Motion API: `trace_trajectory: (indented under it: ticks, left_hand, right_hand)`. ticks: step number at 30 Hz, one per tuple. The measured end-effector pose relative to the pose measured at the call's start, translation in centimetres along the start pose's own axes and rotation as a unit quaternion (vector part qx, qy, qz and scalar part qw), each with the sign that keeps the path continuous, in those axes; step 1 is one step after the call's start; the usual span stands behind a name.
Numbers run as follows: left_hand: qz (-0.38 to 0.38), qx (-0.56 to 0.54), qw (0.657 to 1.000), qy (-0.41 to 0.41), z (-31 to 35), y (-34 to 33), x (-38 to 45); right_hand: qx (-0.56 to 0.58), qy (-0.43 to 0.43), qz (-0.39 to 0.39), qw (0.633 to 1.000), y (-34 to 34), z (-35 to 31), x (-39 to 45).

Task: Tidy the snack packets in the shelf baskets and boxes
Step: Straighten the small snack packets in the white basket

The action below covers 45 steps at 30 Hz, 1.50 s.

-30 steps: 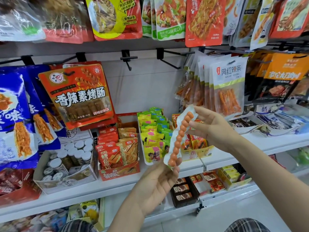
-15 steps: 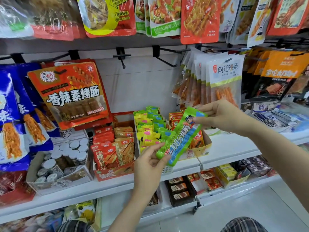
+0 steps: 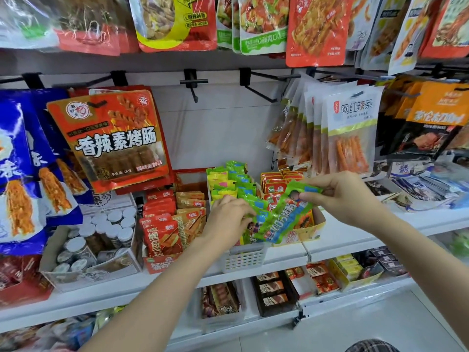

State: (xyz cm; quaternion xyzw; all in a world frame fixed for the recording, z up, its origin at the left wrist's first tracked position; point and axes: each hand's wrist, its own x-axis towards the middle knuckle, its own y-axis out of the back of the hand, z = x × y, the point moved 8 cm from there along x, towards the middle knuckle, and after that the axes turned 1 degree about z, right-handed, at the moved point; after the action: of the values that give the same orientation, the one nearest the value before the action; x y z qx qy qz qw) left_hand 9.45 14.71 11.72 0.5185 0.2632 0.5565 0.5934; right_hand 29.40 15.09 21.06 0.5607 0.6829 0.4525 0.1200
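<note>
Green snack packet held tilted over the white basket on the shelf, right hand pinching its upper end, left hand gripping the green packets standing in the basket, red box of packets just left.

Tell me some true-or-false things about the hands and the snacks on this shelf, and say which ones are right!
1. The right hand pinches the top end of a long green packet. True.
2. The left hand is down at the white basket of green and yellow packets. True.
3. The green packet hangs from a black hook. False: the hand holds it over the basket; the middle hook is bare.
4. The small jars with white lids stand to the right of the basket. False: they sit in a box to its left.
</note>
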Motion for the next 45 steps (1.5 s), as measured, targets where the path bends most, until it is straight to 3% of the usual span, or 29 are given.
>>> trace_trajectory:
  ticks: [6,12,20,26,29,32,37,41,45]
  left_hand:
    - [-0.042,0.002,0.999,0.019,-1.1,-0.6,1.0]
    - [-0.061,-0.013,0.997,0.044,-1.6,-0.4,1.9]
    - [-0.004,-0.029,0.995,0.094,-2.6,1.0,2.8]
    - [-0.041,-0.040,0.996,0.070,-1.8,0.8,3.0]
    - [-0.068,-0.051,0.994,0.063,-1.9,0.5,3.0]
    - [-0.082,-0.067,0.993,0.059,-2.0,0.5,2.8]
    - [-0.091,-0.072,0.991,0.066,-2.0,0.3,2.6]
    - [-0.081,-0.098,0.989,0.075,-1.4,0.4,2.1]
    - [-0.041,-0.100,0.994,0.030,0.2,2.5,1.7]
  right_hand:
    - [-0.034,0.048,0.063,0.996,-1.9,-1.7,0.5]
    - [-0.044,0.083,0.074,0.993,-2.0,-2.5,0.0]
    - [-0.067,0.193,0.081,0.976,-3.6,-4.3,-1.5]
    - [-0.091,0.115,-0.062,0.987,-11.1,-1.7,-1.7]
    - [-0.144,0.054,-0.083,0.985,-13.1,-0.4,-0.8]
    - [-0.131,-0.021,-0.040,0.990,-12.2,0.9,-0.2]
    - [-0.067,-0.031,-0.005,0.997,-12.7,0.3,-1.8]
    - [0.000,-0.071,-0.054,0.996,-11.8,1.0,-1.3]
    - [0.050,-0.070,0.058,0.995,-6.5,0.9,-0.2]
